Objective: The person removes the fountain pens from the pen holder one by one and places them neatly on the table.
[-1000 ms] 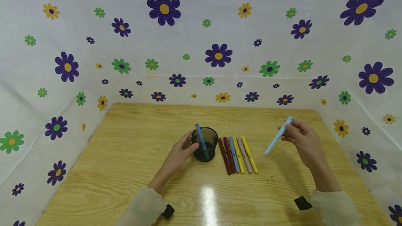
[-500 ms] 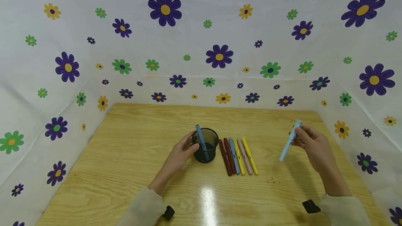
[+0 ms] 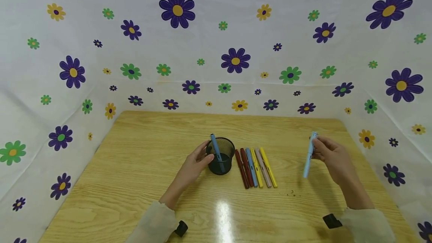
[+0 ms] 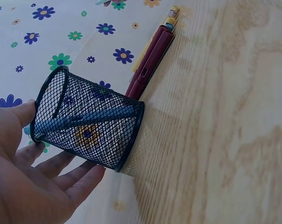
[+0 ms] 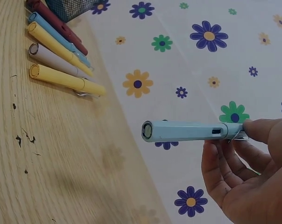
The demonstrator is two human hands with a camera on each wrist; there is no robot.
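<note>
My left hand (image 3: 190,166) holds a black mesh pen cup (image 4: 87,119) by its side, thumb at the rim and fingers along the wall. The cup stands upright on the table, and one blue pen (image 3: 216,147) leans inside it. Over the right part of the table my right hand (image 3: 337,162) pinches a light blue pen (image 5: 187,131) near its clip end. That pen hangs above the table, nearly upright, its other end pointing down. Between the hands lies a row of pens: dark red pens (image 3: 241,168), a blue pen (image 3: 251,168), yellow pens (image 3: 268,167) and a greyish-pink pen (image 3: 263,168).
The wooden table (image 3: 135,183) is bordered by a white flowered cloth (image 3: 202,40) at the back and sides. Small dark crumbs (image 3: 293,193) lie on the wood right of the pen row. A black strap piece (image 3: 181,228) sits at the left cuff.
My right hand has moved right and a little nearer with the light blue pen, which has turned more upright. The left hand and the cup have stayed in place.
</note>
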